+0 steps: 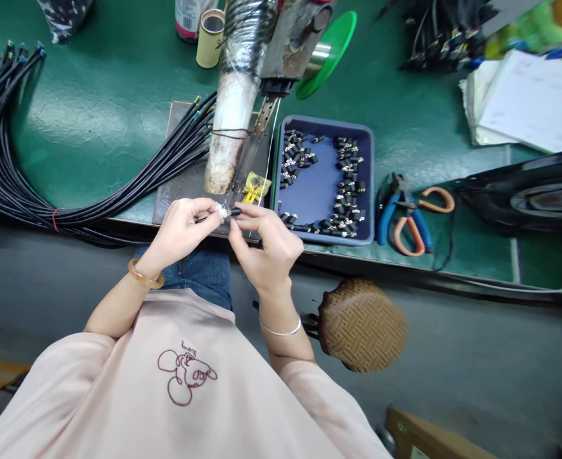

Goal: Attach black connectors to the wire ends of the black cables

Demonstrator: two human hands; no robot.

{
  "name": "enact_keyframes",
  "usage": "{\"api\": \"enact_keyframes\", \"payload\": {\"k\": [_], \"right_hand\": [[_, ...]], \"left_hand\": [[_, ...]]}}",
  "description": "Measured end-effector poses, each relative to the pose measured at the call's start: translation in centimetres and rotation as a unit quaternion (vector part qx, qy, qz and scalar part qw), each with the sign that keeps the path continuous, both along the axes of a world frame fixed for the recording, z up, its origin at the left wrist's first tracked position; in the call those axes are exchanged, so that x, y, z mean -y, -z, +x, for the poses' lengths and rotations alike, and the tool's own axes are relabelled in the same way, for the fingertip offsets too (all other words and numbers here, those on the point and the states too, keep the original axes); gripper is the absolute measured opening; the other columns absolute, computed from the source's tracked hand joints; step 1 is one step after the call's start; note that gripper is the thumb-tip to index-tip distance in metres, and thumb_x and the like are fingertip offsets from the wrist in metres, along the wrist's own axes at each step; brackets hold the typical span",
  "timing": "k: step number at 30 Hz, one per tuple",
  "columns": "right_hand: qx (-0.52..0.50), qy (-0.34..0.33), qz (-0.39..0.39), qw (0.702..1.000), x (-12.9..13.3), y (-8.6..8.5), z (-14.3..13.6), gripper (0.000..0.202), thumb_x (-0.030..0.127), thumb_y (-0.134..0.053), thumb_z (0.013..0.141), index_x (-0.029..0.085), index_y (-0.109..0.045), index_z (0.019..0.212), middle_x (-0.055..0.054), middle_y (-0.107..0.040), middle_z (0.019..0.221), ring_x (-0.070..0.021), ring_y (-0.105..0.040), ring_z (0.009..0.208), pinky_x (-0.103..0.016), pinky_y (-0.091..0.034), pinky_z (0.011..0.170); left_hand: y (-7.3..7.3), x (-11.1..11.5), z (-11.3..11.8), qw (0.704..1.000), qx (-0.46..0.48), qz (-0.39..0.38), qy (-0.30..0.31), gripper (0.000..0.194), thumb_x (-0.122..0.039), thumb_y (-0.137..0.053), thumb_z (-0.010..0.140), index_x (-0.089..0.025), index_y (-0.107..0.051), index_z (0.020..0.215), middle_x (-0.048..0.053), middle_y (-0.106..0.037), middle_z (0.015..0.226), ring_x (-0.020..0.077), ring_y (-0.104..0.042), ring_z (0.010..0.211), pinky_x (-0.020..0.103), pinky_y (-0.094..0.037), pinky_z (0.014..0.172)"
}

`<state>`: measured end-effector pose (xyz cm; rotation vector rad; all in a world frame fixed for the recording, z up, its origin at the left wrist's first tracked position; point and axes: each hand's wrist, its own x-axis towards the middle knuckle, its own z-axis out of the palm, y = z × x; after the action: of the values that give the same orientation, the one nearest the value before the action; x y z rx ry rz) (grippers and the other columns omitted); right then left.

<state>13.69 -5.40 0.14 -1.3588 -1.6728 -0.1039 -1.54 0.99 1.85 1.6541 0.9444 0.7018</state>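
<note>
Head view: beside the wrapped tube (pixel 233 105), left hand (pixel 183 228) pinches cable (pixel 201 220), right hand (pixel 270 245) connector (pixel 235 211).

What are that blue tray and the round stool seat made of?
The tray looks like smooth plastic, judging by its rounded, moulded rim. The stool seat has a satin brown cover, perhaps vinyl or leather, given its embossed basket-weave pattern.
</note>
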Motion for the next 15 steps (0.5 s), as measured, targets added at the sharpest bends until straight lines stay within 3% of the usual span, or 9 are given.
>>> {"api": "enact_keyframes", "payload": {"k": [6,10,13,15], "right_hand": [[-0.001,-0.020,0.019,1.000,0.3,-0.1,0.2,0.013,0.011,-0.066,0.088,0.022,-0.060,0.082,-0.004,-0.079,0.089,-0.0172,-0.079,0.085,-0.026,-0.063,0.072],[-0.055,-0.003,-0.007,0.998,0.7,-0.1,0.1,0.008,0.017,-0.065,0.091,0.022,-0.061,0.086,-0.003,-0.080,0.090,-0.0171,-0.078,0.082,-0.027,-0.063,0.069],[-0.182,0.013,-0.033,0.983,1.2,0.0,0.0,0.005,0.024,-0.060,0.096,0.023,-0.057,0.092,-0.001,-0.078,0.087,-0.0118,-0.072,0.058,-0.022,-0.056,0.050],[-0.254,0.043,0.001,0.966,1.5,-0.2,0.1,0.011,0.031,-0.058,0.097,0.024,-0.054,0.091,0.005,-0.070,0.069,-0.0084,-0.060,0.040,-0.020,-0.042,0.037]], "left_hand": [[0.0,0.4,-0.1,1.000,-0.009,-0.005,0.015,0.030,-0.036,-0.056,0.089,-0.014,-0.062,0.071,-0.002,-0.049,0.061,0.0094,-0.039,0.058,0.023,-0.030,0.056],[0.0,0.8,-0.1,1.000,-0.002,0.001,0.015,0.027,-0.035,-0.058,0.089,-0.014,-0.062,0.072,-0.003,-0.048,0.062,0.0085,-0.036,0.058,0.022,-0.028,0.053],[0.3,1.2,-0.1,1.000,0.006,0.003,0.011,0.026,-0.035,-0.061,0.087,-0.014,-0.061,0.072,-0.004,-0.042,0.061,0.0073,-0.030,0.056,0.022,-0.024,0.050],[0.6,1.5,-0.1,1.000,0.015,-0.002,0.001,0.022,-0.033,-0.063,0.085,-0.014,-0.063,0.073,-0.005,-0.040,0.059,0.0069,-0.029,0.055,0.021,-0.024,0.049]]}}
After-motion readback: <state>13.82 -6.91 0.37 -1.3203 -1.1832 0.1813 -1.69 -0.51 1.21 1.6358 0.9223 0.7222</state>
